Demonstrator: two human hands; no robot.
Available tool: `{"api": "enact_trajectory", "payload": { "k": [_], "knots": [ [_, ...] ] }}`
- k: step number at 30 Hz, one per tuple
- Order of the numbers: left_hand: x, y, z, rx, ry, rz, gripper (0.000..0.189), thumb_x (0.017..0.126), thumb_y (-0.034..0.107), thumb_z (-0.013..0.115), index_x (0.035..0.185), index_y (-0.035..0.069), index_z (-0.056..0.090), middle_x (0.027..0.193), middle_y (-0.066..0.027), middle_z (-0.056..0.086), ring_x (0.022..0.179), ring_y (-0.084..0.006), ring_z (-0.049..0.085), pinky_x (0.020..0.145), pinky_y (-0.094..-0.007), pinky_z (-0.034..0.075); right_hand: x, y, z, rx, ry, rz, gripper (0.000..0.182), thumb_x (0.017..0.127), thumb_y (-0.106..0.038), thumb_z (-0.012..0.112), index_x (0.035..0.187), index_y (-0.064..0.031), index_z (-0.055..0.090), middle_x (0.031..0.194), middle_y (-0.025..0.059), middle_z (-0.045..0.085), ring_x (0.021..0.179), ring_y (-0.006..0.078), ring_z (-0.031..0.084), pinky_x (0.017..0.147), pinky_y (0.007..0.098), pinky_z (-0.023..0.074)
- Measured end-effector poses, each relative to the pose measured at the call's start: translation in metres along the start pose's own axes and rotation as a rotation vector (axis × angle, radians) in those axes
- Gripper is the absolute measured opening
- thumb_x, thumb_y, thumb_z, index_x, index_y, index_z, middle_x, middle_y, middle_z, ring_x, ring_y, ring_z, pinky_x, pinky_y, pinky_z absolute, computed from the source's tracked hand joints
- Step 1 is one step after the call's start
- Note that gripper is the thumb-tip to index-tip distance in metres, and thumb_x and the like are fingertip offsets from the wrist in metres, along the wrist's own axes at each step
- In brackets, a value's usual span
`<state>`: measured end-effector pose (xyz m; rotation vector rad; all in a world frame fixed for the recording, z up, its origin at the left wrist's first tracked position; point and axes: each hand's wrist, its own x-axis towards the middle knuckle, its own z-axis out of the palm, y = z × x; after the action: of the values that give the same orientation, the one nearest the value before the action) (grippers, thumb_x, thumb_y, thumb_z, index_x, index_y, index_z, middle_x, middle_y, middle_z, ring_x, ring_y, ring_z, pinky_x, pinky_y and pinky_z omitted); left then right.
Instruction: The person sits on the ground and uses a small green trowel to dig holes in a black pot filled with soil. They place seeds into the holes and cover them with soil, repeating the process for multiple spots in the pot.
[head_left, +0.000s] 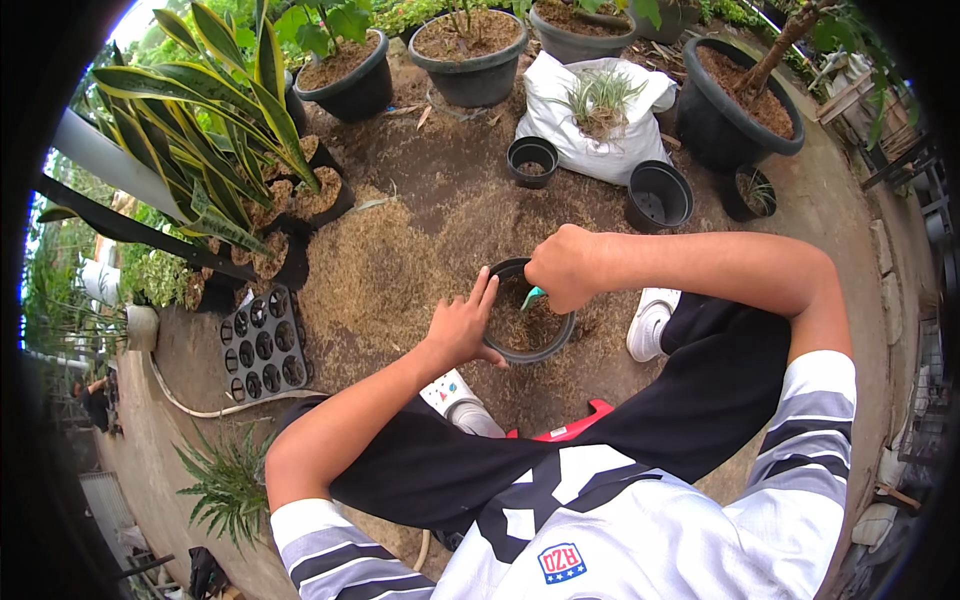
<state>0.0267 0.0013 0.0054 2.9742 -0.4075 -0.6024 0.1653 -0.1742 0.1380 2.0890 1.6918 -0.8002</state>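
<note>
A round black plastic pot (529, 355) stands on the ground between my feet, with loose brown soil mix (517, 319) in it. My left hand (459, 322) holds the pot's left side, fingers along the rim and thumb lower at the near edge. Over the pot's far right side, my right hand (566, 268) is closed around a small turquoise tool (532, 297). Only a short piece of that tool shows below the fist, pointing into the pot; the rest is hidden, so its exact kind is unclear.
Dry husk-like material (375, 262) covers the ground to the left, near potted snake plants (225, 142) and a black cell tray (266, 345). Beyond the pot are a white sack (559, 139) bearing a spider plant (600, 97), and empty black pots (660, 196). A hose (180, 405) lies left.
</note>
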Motion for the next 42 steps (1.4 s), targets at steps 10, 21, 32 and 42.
{"api": "enact_trajectory", "payload": {
  "k": [10,21,32,42],
  "knots": [
    [0.002,-0.002,0.005,0.003,0.03,0.019,0.153,0.042,0.076,0.082,0.157,-0.001,0.016,0.164,-0.0244,0.018,0.108,-0.0363,0.066,0.09,-0.0467,0.052,0.012,0.003,0.032,0.24,-0.16,0.033,0.029,0.077,-0.019,0.061,0.092,0.003,0.072,0.083,0.018,0.073,0.08,0.0331,0.073,0.07,0.044,0.0578],
    [0.001,-0.001,0.004,0.018,0.032,0.011,0.153,0.042,0.075,0.083,0.158,0.0,0.015,0.165,-0.0241,0.018,0.109,-0.037,0.065,0.09,-0.0472,0.052,0.017,0.002,0.029,0.354,-0.205,0.13,0.033,0.084,-0.022,0.052,0.084,0.0038,0.072,0.085,0.017,0.072,0.074,0.0281,0.069,0.069,0.0411,0.0555],
    [-0.001,-0.002,0.004,-0.001,0.009,0.001,0.152,0.043,0.075,0.083,0.158,0.001,0.016,0.164,-0.0247,0.018,0.109,-0.0371,0.065,0.091,-0.0475,0.052,0.019,0.014,0.01,0.473,-0.198,0.125,0.032,0.081,-0.022,0.055,0.092,0.0039,0.07,0.085,0.019,0.073,0.083,0.0345,0.071,0.076,0.0452,0.055],
    [0.0,-0.002,0.005,-0.007,0.024,0.014,0.152,0.043,0.076,0.083,0.157,0.0,0.018,0.164,-0.025,0.018,0.109,-0.037,0.065,0.091,-0.0482,0.052,-0.002,-0.004,0.009,0.039,-0.187,-0.16,0.028,0.077,-0.018,0.066,0.098,0.0011,0.07,0.089,0.0188,0.073,0.09,0.0357,0.072,0.074,0.0462,0.0577]
  ]
}}
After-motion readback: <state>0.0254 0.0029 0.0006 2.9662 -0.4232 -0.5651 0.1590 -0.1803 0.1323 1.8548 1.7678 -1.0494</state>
